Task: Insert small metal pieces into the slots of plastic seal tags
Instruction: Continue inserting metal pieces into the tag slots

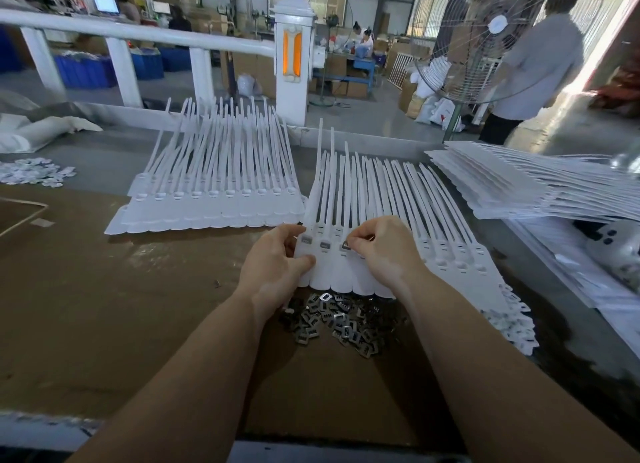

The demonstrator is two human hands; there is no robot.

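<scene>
Head view of the insertion step partway along one strip. A joined strip of seal tags [349,254] lies on the brown desk [104,306], tails pointing away from the person. The left hand [277,265] holds the strip's left end, thumb pressing on a tag face and fingers curled at the edge. The right hand [377,251] has its grip narrowed to a pinch over the third tag's slot, where a dark metal piece [346,245] is being seated; two slots to its left already show metal pieces, while those to the right look unfilled. The loose metal pieces [343,320] lie heaped just below the strip, between the forearms. The next move likely calls for pressing this piece home, then picking one from the heap for the fourth slot. Other tag strips [214,188] lie farther back.
</scene>
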